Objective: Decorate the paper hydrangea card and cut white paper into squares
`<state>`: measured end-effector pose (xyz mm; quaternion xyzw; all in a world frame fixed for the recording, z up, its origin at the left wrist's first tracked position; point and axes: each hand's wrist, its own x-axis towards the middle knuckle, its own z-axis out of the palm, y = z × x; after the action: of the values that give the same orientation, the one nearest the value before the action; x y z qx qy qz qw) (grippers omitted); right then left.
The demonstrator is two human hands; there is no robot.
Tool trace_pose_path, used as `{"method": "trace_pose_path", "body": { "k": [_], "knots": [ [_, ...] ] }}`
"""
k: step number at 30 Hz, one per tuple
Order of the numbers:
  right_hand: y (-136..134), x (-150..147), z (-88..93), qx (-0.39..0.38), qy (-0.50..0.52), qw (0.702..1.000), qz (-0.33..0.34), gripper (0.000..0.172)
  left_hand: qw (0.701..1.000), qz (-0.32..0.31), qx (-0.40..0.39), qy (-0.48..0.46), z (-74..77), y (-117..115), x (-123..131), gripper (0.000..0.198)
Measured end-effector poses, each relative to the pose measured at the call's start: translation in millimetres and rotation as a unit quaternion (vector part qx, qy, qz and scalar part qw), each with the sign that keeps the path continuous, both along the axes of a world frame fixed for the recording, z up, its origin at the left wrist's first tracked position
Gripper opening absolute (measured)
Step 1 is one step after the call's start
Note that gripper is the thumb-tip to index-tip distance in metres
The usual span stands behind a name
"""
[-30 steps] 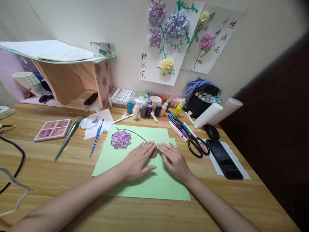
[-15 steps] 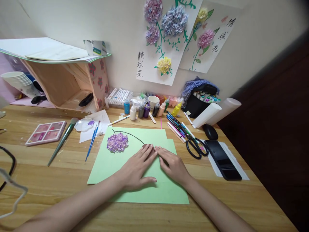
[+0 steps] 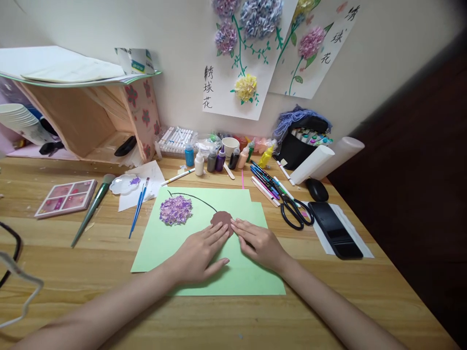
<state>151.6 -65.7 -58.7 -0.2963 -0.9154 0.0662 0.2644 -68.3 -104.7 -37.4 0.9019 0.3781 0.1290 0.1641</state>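
Observation:
A round brown paper piece with a wavy edge lies on the green paper. My left hand rests flat over its lower part, fingers stretched out and thumb apart. Against its right edge sit the fingertips of my right hand, whose fingers are stretched out, palm down. A thin dark curved line runs on the green paper from the brown piece up to a purple flower of crumpled bits. Part of the brown piece is hidden under my fingers.
Black-handled scissors, several pens and a black phone lie to the right. Paint bottles stand behind the paper. Blue brushes, a big green-handled brush and a pink palette box are on the left.
My left hand has slid back toward me and slightly left, uncovering more of the brown paper piece. My right hand stays at its right edge. The view has shifted slightly.

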Motion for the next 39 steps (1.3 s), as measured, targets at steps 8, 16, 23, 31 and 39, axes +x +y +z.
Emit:
{"method": "trace_pose_path", "body": {
  "k": [8,16,23,31,39],
  "knots": [
    [0.5,-0.1,4.9,-0.034,-0.033,0.999,-0.004,0.044,1.0,-0.002,0.027,0.009,1.3,-4.0,-1.3,0.058],
    [1.1,-2.3,2.9,-0.027,-0.084,0.996,-0.025,0.046,0.996,0.009,0.085,0.013,-2.7,-8.0,-0.4,0.047],
    [5.4,-4.0,8.2,-0.075,-0.147,0.986,-0.01,0.055,0.991,0.041,0.127,0.016,-2.2,-7.9,-0.9,0.048],
    [6.7,-4.7,6.3,-0.088,-0.158,0.983,-0.041,0.053,0.992,0.058,0.115,0.017,-4.6,-8.1,-0.2,0.046],
    [12.7,-9.7,11.7,-0.092,-0.142,0.986,-0.001,0.049,0.992,0.079,0.099,0.014,-6.3,-5.6,0.0,0.05]
  ]
}}
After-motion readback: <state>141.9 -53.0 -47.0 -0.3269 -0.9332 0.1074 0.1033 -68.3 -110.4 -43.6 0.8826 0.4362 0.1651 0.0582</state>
